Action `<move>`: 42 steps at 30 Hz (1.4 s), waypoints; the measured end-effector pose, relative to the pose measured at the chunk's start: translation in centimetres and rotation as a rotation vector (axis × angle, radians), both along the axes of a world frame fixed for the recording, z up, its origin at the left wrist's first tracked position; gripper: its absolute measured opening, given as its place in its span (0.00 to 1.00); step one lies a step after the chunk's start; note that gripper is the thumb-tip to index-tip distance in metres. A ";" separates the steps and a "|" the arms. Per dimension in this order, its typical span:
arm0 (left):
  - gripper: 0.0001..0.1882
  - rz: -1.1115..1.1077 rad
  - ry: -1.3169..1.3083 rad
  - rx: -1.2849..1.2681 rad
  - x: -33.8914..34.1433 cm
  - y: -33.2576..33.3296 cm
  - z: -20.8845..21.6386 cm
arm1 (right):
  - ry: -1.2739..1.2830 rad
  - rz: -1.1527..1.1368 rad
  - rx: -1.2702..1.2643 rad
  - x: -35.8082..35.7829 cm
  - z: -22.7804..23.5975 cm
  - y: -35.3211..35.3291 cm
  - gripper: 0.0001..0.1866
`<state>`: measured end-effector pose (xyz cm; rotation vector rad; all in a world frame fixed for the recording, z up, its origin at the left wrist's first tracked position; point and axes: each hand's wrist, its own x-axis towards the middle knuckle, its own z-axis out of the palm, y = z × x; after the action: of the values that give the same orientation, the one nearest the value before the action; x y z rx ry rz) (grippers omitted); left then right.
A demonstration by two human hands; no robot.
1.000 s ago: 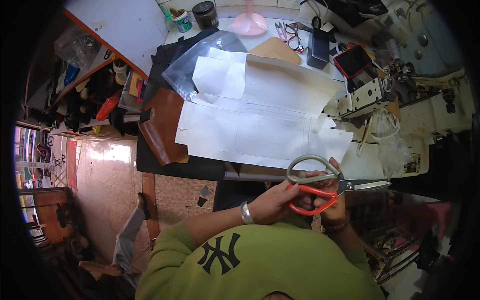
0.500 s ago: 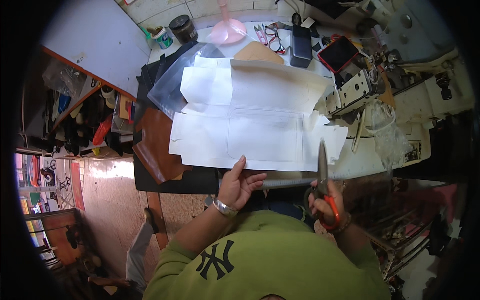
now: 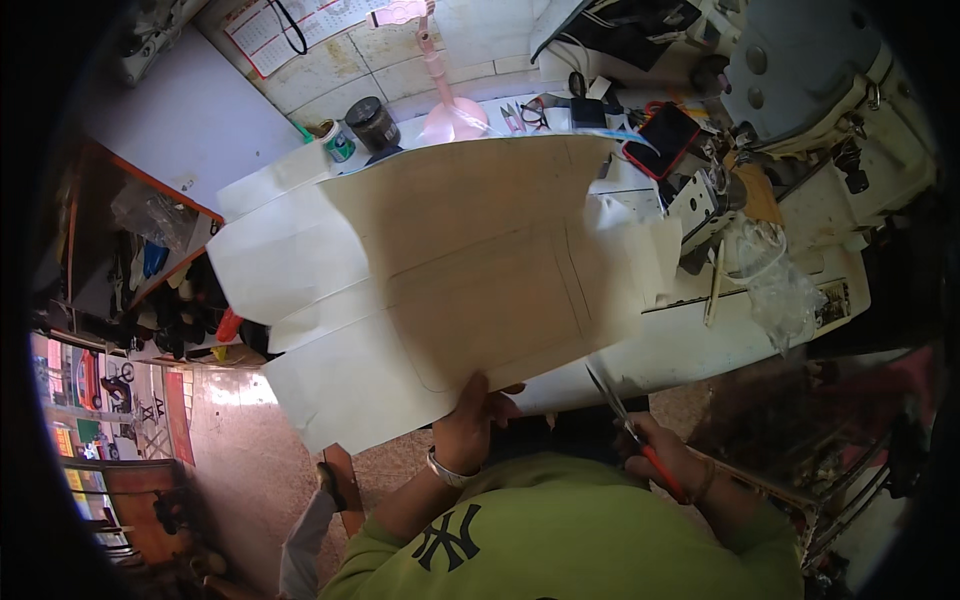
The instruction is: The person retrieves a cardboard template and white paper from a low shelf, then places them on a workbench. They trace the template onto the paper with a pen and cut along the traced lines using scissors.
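Note:
A large white sheet [image 3: 300, 370] with notched edges and faint drawn lines, one a rounded outline, is lifted and tilted before me, a broad shadow over its middle. I cannot tell whether it is paper or thin leather. My left hand [image 3: 466, 428] grips its near edge, thumb on top and fingers underneath. In my right hand [image 3: 662, 458] is a pair of scissors [image 3: 612, 396] with dark blades and orange-red handles. The blade tips point up at the sheet's near right edge; whether they touch it is unclear.
A sewing machine [image 3: 835, 110] stands at the right, with a crumpled plastic bag [image 3: 768, 280] on its bed. Along the back are a pink stand [image 3: 455, 118], a dark jar [image 3: 371, 124] and a red-edged phone [image 3: 662, 140]. Cluttered shelves [image 3: 150, 250] flank the left.
The sheet has been raised off the table, turned and shifted left, covering the brown and black pieces there. My left hand lowered with its edge; the scissors dropped and moved slightly left.

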<state>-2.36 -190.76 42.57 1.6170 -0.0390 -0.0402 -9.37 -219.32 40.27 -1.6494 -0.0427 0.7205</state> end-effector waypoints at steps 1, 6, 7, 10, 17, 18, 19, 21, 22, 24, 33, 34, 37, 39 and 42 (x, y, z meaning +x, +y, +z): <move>0.15 0.068 0.096 -0.145 0.1 0.1 0.3 | 0.007 0.010 0.005 0.8 0.4 0.5 0.35; 0.15 0.210 0.122 -0.360 1.0 0.8 1.2 | -0.034 -0.042 0.255 4.7 2.6 5.4 0.34; 0.15 0.220 0.088 -0.345 1.1 1.1 1.3 | -0.035 -0.053 0.263 5.3 3.1 6.3 0.36; 0.15 0.150 0.034 -0.635 1.7 2.6 1.1 | -0.084 -0.056 0.254 7.1 3.9 8.1 0.45; 0.23 0.247 -0.035 -0.633 1.8 4.5 1.5 | -0.140 -0.042 0.263 9.4 3.9 10.4 0.36; 0.22 0.298 0.010 -0.595 1.9 4.5 1.6 | -0.148 -0.039 0.287 9.4 3.7 10.6 0.36; 0.22 0.314 0.019 -0.593 1.9 4.6 1.7 | -0.156 -0.047 0.287 9.5 3.5 10.6 0.35; 0.21 0.339 0.044 -0.596 2.1 4.5 1.8 | -0.177 -0.061 0.263 9.5 3.1 10.6 0.33; 0.21 0.325 0.023 -0.604 2.2 4.4 1.8 | -0.188 -0.064 0.238 9.5 2.9 10.5 0.31; 0.20 0.299 -0.017 -0.623 2.4 4.3 1.7 | -0.204 -0.064 0.181 9.4 2.8 10.1 0.28; 0.16 0.224 -0.015 -0.749 2.8 4.4 -0.2 | -0.164 -0.040 0.056 8.8 2.7 9.2 0.27; 0.15 0.226 -0.016 -0.754 2.7 4.5 -0.4 | -0.150 -0.036 0.065 8.8 2.5 9.1 0.27; 0.14 0.294 0.048 -0.763 2.6 4.4 -0.8 | -0.155 -0.041 0.162 8.8 2.0 9.2 0.30; 0.13 0.325 0.076 -0.764 2.6 4.4 -0.8 | -0.167 -0.042 0.199 8.8 1.8 9.3 0.32; 0.12 0.322 0.066 -0.773 2.5 4.4 -0.6 | -0.168 -0.032 0.173 8.9 1.8 9.5 0.33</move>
<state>0.18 -186.35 41.93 0.8335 0.2326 0.1544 -0.49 -209.85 42.05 -1.5370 -0.1934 0.5375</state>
